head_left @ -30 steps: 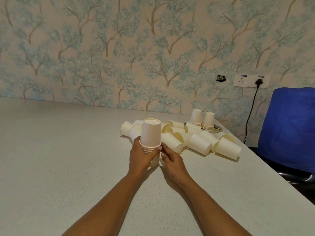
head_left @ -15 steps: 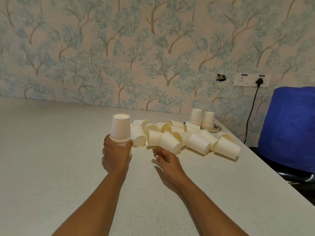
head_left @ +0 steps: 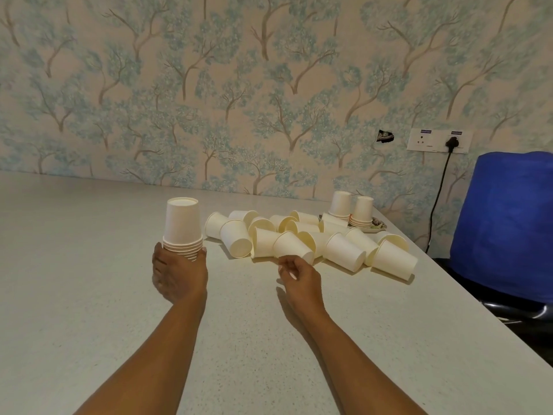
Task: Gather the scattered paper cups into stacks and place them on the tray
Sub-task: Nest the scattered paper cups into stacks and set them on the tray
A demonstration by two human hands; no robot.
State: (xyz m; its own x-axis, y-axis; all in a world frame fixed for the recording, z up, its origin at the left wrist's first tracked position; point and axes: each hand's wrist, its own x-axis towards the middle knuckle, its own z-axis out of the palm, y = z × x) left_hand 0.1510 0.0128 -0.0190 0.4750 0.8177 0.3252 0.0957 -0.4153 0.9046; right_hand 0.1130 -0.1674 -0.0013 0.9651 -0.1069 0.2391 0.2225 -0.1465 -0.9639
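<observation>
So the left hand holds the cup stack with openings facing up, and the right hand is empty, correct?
Not quite: the head view shows the cup stack in the left hand upside down, rims at the bottom. The right hand is empty, as you say.

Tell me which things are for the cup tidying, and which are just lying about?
For the job: upside-down stack of white paper cups held by the left hand; pile of tipped white paper cups; two cup stacks on the small tray.
Lying about: blue chair; white wall socket with black plug.
</observation>
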